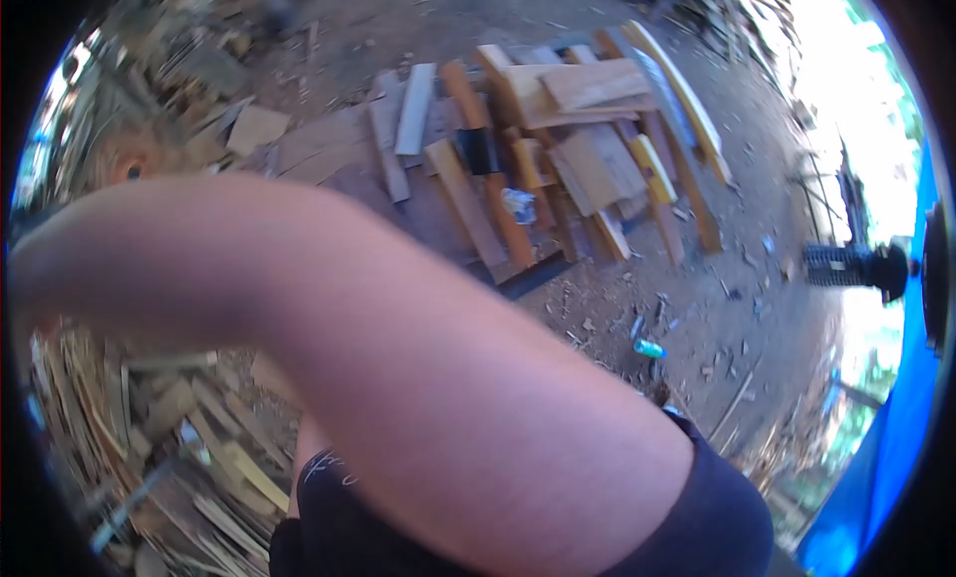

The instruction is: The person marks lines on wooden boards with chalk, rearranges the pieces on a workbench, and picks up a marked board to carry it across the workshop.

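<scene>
A bare arm, seemingly my right one, crosses the view from a dark sleeve at the lower right to the left edge, bent at the elbow. Its hand cannot be seen, nor can my left hand. Beyond the arm, cut wooden boards and blocks lie piled on a brown sheet on the ground. A white-faced strip lies at the pile's left side. A black band crosses one orange-brown piece, with a small crumpled wrapper near it.
Scrap wood strips are heaped at the lower left, with more scraps at the upper left. A green cylindrical item lies on the chip-strewn dirt. At the right are a black ribbed object and a blue tarp.
</scene>
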`<action>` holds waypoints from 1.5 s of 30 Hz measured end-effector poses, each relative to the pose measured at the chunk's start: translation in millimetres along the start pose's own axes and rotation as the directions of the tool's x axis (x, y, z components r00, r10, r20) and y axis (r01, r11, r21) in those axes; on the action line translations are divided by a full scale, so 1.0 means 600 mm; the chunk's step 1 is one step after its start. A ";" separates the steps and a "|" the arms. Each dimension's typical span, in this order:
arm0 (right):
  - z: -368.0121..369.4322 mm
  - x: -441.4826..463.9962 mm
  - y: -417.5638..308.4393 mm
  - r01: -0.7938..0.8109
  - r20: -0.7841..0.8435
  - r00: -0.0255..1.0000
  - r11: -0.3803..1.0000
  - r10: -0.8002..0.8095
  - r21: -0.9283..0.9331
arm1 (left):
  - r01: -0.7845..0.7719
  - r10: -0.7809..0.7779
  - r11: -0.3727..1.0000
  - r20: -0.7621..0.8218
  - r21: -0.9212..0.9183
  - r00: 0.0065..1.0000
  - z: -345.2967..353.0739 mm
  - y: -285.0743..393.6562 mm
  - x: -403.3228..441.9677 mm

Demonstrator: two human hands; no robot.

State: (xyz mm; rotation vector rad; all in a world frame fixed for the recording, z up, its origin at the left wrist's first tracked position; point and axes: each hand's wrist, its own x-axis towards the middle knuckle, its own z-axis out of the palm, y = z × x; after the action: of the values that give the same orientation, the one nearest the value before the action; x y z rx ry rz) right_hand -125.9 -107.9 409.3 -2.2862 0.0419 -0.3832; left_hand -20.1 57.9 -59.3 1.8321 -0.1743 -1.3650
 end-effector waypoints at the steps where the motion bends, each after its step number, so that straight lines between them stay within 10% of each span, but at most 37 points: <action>1: 0.036 0.141 0.032 -0.009 0.012 1.000 1.000 0.009 -0.026 | -0.012 0.011 1.000 -0.035 -0.017 0.999 0.001 0.006 -0.007; 2: 0.094 0.328 0.064 -0.023 0.021 0.999 0.998 0.024 -0.059 | -0.026 0.024 0.999 -0.060 -0.032 0.998 0.003 0.016 -0.016; 3: 0.204 0.350 0.204 0.288 -0.166 0.950 0.949 -0.266 0.126 | -0.044 0.040 0.998 -0.079 -0.044 0.996 0.004 0.024 -0.023; 4: 0.207 0.248 0.258 0.113 -0.014 0.993 0.974 -0.118 -0.198 | 0.005 -0.002 0.999 -0.077 0.033 0.997 0.000 0.049 -0.027; 5: 0.262 0.145 0.354 -0.014 -0.311 0.947 0.978 0.080 0.209 | -0.004 0.005 1.000 -0.091 0.016 0.996 -0.007 0.041 -0.009; 7: 0.240 -0.075 0.409 -0.380 -0.368 0.824 0.902 0.431 0.205 | -0.165 0.163 0.986 -0.161 0.000 0.973 -0.015 0.006 0.034; 8: 0.245 -0.148 0.412 -0.560 -0.462 0.515 0.691 0.722 0.457 | -0.096 0.085 0.993 -0.170 -0.061 0.982 -0.003 0.037 0.008; 9: 0.260 -0.220 0.447 -0.306 -0.346 0.164 0.382 0.924 0.872 | -0.091 0.077 0.993 -0.181 -0.070 0.980 0.008 0.038 0.011; 10: 0.250 -0.281 0.440 -0.817 -0.697 0.308 0.555 0.648 0.156 | -0.187 0.182 0.982 -0.288 0.010 0.940 0.017 0.035 0.017; 13: 0.232 -0.386 0.459 -0.921 -0.837 0.220 0.390 0.501 -0.009 | -0.297 0.329 0.944 -0.398 0.141 0.856 0.034 0.045 0.011; 19: 0.225 -0.444 0.466 -0.982 -0.551 0.148 0.056 0.821 -0.179 | -0.327 0.372 0.928 -0.424 0.176 0.826 0.050 0.075 0.012; 39: 0.282 -0.435 0.399 -0.995 -0.698 -0.024 0.050 0.716 0.086 | -0.345 0.374 0.927 -0.409 0.144 0.832 0.076 0.283 0.273; 45: 0.296 -0.329 0.401 -0.904 -0.792 0.270 0.427 0.547 -0.014 | -0.309 0.504 0.845 -0.457 0.436 0.733 0.093 0.304 0.278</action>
State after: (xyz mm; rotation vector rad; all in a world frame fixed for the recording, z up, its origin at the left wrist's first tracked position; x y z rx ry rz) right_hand -240.9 -113.8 70.0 -2.0643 1.8049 -0.7293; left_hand 63.0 -181.3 -62.4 2.2256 -0.4985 -0.4624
